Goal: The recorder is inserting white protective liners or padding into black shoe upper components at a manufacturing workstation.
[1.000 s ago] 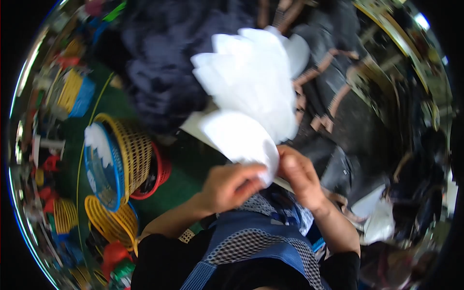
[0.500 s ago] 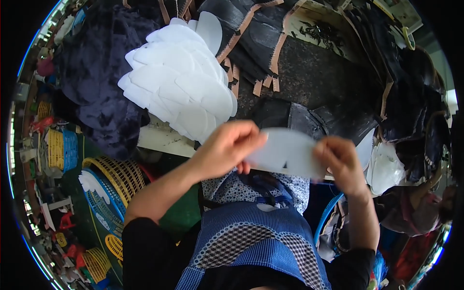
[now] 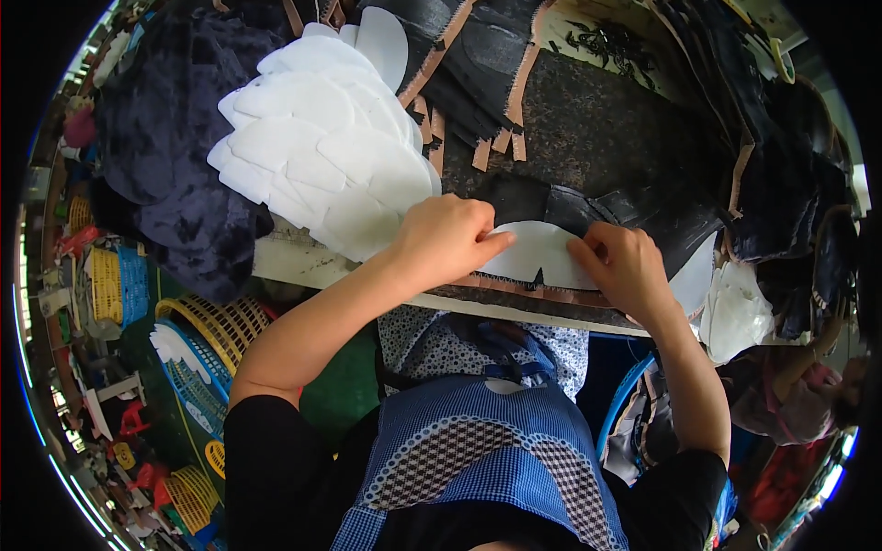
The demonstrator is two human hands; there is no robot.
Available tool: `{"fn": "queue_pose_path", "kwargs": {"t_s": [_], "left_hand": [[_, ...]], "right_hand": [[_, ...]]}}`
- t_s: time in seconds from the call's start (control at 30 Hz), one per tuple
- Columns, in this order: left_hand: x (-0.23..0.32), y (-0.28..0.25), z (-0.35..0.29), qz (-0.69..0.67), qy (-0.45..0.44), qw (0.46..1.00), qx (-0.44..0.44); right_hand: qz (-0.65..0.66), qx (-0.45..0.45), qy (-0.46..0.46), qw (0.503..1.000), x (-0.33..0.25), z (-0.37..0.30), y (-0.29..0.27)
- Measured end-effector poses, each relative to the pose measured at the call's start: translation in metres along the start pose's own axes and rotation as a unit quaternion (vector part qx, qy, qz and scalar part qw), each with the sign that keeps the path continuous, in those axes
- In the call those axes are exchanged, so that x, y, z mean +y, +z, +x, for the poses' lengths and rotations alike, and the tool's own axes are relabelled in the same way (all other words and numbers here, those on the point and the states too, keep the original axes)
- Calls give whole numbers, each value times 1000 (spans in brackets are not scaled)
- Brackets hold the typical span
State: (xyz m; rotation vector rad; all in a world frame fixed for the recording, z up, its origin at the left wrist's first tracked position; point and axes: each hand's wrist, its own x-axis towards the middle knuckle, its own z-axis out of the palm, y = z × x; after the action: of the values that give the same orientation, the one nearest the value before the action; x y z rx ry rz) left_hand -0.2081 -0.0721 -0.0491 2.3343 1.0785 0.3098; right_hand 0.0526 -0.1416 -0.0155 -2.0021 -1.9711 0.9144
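A white half-moon stiffener piece (image 3: 535, 250), with a small dark notch at its straight lower edge, lies on a black leather-like piece (image 3: 524, 196) at the table's near edge. Along the notched side runs a tan zigzag-edged strip (image 3: 551, 293). My left hand (image 3: 447, 237) is closed at the white piece's left end, thumb lying along it. At the other end my right hand (image 3: 627, 264) has its fingers curled and its thumb pressed on the piece. Both hands' undersides are hidden. To the left is a big fanned pile of similar white pieces (image 3: 322, 138).
Dark plush fabric (image 3: 175, 138) is heaped at the left. Black pieces with tan edging (image 3: 482, 73) lie at the back, and more hang at the right. A white bundle (image 3: 735, 312) sits right of my hand. Baskets (image 3: 207, 331) stand on the floor, lower left.
Both hands have gone down with the white piece, which was held up above the table edge and now lies on the black piece. The tan strip has come into sight below it.
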Motion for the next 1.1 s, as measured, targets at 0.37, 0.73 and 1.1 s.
{"fn": "queue_pose_path", "kwargs": {"t_s": [0.37,0.73,1.1], "left_hand": [[27,29,-36,-32,173,984,32],[33,32,2,127,150,957,214],[14,7,12,24,331,943,31]], "right_hand": [[-131,163,-262,942,-21,-23,24],[-93,214,-202,951,-37,-15,28],[-236,139,-365,890,8,-24,28]]}}
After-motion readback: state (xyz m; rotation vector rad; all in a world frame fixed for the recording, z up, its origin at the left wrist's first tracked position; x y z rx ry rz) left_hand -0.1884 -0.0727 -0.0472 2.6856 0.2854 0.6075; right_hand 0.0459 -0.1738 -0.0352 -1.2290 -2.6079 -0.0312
